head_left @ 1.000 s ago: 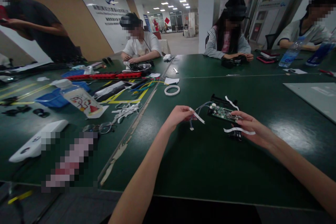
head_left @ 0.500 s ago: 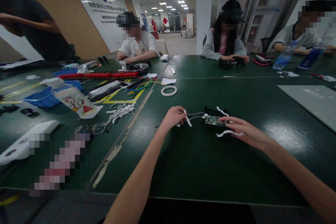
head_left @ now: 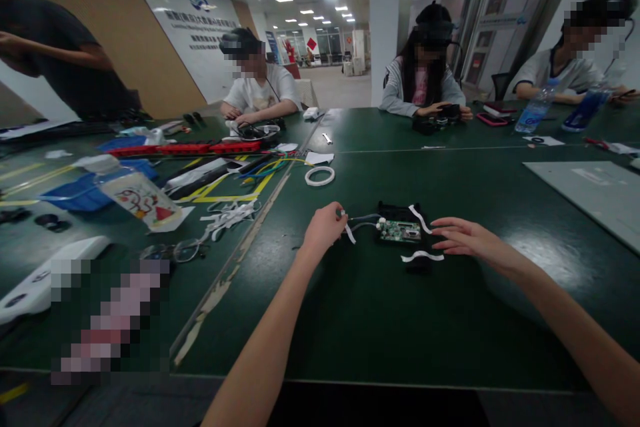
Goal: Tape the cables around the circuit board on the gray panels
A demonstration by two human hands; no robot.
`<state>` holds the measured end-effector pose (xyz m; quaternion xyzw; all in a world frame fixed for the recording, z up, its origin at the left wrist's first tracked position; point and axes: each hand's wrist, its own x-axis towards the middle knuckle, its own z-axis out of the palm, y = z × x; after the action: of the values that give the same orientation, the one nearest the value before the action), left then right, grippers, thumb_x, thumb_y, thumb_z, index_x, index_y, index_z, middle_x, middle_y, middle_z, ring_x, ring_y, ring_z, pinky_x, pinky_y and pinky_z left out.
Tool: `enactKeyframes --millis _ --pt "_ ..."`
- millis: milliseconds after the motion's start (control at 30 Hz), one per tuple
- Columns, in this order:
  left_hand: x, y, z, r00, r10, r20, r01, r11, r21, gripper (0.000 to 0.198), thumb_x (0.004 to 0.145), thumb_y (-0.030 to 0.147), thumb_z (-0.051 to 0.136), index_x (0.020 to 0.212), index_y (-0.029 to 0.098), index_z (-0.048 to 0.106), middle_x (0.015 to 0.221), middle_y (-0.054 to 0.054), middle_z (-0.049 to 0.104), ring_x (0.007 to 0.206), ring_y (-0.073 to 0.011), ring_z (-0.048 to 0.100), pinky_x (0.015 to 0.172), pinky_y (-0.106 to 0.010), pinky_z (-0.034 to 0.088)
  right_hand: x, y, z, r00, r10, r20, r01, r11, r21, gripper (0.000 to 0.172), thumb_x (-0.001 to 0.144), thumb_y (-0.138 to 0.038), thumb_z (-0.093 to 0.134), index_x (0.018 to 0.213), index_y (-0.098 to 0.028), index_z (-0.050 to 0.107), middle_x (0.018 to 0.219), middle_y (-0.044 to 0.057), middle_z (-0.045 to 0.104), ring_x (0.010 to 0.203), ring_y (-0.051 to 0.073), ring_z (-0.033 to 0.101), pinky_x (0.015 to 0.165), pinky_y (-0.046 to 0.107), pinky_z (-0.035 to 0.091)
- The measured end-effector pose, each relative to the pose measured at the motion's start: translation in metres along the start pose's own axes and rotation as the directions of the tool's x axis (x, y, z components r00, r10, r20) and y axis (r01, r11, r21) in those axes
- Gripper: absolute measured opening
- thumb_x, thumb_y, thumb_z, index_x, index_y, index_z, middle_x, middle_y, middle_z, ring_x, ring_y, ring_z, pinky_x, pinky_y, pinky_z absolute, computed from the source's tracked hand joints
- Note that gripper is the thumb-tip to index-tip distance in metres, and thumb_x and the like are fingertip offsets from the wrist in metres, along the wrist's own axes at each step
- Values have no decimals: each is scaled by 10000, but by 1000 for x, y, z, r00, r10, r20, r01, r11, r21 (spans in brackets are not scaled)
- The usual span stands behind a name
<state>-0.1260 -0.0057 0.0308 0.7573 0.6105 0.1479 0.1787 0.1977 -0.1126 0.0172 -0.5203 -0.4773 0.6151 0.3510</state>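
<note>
From where I stood, the green printed circuit board with its pale connectors lay on the dark green tabletop, in front of the person and between their two hands, against a black plastic housing. Thin grey cables ran from its left end toward the left hand, whose thumb and fingers were pinched narrow on a short white strip; I could not tell whether the cable ends were in that grip too. The right hand was loosely spread and held nothing, its fingertips just beside a curved white strip at the board's right end; a wavy white strip lay on the near side. I could read no marking on the board. Beyond it sat a flat white ring-shaped roll. At left stood a clear plastic bottle with a pale cap, printed with looping dark lines and a red patch, but no words I could make out. Far to the right, a clear water bottle with a blue label was too small to read. On the wall, a large white sign bore a blue wave-like logo above Chinese characters and a line of Latin letters, all too blurred to spell out; smaller lettering on the glass door was likewise illegible.
</note>
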Motion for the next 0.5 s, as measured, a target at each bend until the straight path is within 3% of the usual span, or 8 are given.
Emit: enactKeyframes --millis 167,267,400,500 --pt "-7 9 -5 980 110 -167 -61 959 276 255 866 342 468 1025 164 557 919 -101 634 887 -226 600 765 -314 457 5 5 -9 995 -69 -70 60 990 -124 374 856 -409 541 1208 -286 512 1265 53 516 1086 228 549 932 420 456" --pt "-13 23 -5 929 266 -256 -183 934 306 258 879 298 448 1076 159 541 1048 -115 588 1015 -249 541 867 -370 428 7 8 -7 985 -128 -114 109 982 -155 346 852 -374 548 1190 -304 528 1295 31 487 1128 220 517 966 411 431" --pt "-26 49 4 832 515 -206 -472 852 227 273 904 262 416 1146 173 504 1203 -93 518 1181 -215 440 1000 -370 353 9 12 0 978 -166 -125 146 978 -150 372 836 -361 568 1203 -319 520 1321 15 459 1160 211 490 1002 394 404" --pt "-35 64 19 750 657 -75 -632 746 210 324 901 275 437 1209 178 471 1307 -92 460 1297 -220 323 1065 -392 278 9 13 5 972 -186 -142 167 976 -139 380 837 -348 558 1211 -306 507 1325 20 455 1171 197 481 1007 369 401"
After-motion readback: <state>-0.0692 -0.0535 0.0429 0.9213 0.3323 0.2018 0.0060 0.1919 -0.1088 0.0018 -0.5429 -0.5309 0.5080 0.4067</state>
